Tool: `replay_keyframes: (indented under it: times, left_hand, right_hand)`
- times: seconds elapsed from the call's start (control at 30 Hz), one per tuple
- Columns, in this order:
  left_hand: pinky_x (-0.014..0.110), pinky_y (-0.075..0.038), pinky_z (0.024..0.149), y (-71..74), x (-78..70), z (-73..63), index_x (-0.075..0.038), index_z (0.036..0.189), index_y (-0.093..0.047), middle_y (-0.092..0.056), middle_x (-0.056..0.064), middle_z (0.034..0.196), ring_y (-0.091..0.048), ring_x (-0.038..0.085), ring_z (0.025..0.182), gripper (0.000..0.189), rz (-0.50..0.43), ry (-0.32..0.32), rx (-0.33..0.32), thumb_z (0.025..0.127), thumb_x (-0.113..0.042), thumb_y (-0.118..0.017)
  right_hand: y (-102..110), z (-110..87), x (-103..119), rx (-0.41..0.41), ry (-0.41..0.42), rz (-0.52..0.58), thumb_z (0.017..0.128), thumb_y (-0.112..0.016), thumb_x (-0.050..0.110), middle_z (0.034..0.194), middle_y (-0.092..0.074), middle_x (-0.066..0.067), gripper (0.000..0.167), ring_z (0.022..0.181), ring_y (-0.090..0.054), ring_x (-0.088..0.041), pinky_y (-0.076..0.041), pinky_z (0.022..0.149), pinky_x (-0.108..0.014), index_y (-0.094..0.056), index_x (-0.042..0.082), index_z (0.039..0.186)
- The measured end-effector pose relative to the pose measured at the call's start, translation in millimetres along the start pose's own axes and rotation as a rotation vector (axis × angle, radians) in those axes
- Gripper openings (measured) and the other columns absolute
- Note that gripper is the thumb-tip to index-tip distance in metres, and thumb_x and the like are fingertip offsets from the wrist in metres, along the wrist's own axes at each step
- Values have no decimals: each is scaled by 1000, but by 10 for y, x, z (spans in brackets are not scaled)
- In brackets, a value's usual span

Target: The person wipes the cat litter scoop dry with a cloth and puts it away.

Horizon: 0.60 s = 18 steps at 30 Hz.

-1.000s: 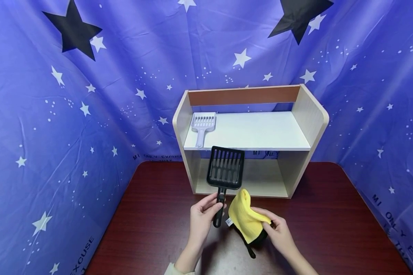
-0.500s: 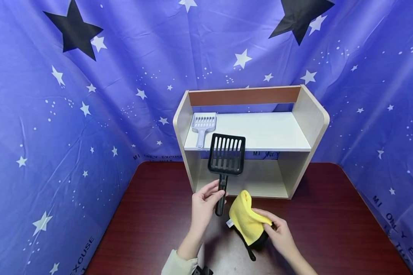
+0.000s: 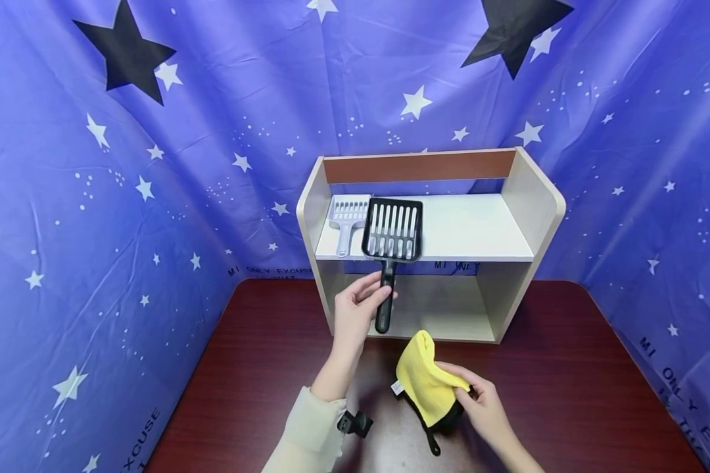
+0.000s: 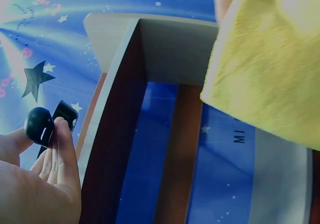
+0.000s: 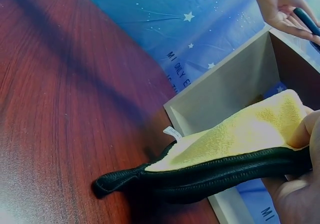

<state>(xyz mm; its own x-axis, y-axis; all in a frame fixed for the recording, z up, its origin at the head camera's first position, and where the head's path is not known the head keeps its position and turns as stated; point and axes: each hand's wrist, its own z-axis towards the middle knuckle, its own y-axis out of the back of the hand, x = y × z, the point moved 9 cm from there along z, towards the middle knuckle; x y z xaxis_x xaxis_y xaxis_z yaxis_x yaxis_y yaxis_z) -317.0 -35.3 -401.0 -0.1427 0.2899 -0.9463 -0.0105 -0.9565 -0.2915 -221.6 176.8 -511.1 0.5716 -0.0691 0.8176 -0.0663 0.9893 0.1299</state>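
My left hand (image 3: 354, 315) pinches the handle of a black slotted litter scoop (image 3: 388, 269), with its head pointing up and away. In the head view the head overlaps the upper shelf; whether it touches the board, I cannot tell. The left wrist view catches the scoop's handle end (image 4: 39, 125) between thumb and fingers. Lower right, my right hand (image 3: 484, 402) grips the corner of a yellow cloth (image 3: 426, 378) with black edging, a white tag and a hanging loop. The right wrist view shows a black underside (image 5: 200, 181) to this cloth (image 5: 240, 129).
A two-level wooden shelf unit (image 3: 535, 203) stands at the back of the dark red table (image 3: 260, 368). On its white upper board (image 3: 473, 226), a pale lavender slotted scoop (image 3: 345, 233) lies at the left end. Blue star-printed curtains (image 3: 242, 118) surround the table.
My left hand has moved forward and up, carrying the black scoop from before the lower level to before the upper board. The right hand and cloth have barely shifted.
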Motion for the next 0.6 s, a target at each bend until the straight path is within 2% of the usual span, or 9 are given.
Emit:
replay_keyframes:
  times: [0.23, 0.6]
  left_hand:
    - [22, -60, 72, -88, -57, 234, 1, 123, -67, -73, 23, 112, -77, 21, 85, 35, -4, 22, 1, 89, -6, -72]
    - [20, -60, 70, -150, -15, 445, 0, 124, -67, -73, 20, 111, -75, 10, 79, 35, -4, 105, -34, 92, -12, -72]
  right_hand:
    - [28, -25, -23, -1, -23, -3, 84, -47, -25, 125, -70, 10, 45, 110, -62, 5, -52, 86, -9, -63, -10, 122]
    - [68, -60, -50, -9, -40, -10, 84, -47, -25, 124, -70, 11, 43, 109, -62, 6, -52, 85, -9, -63, -10, 122]
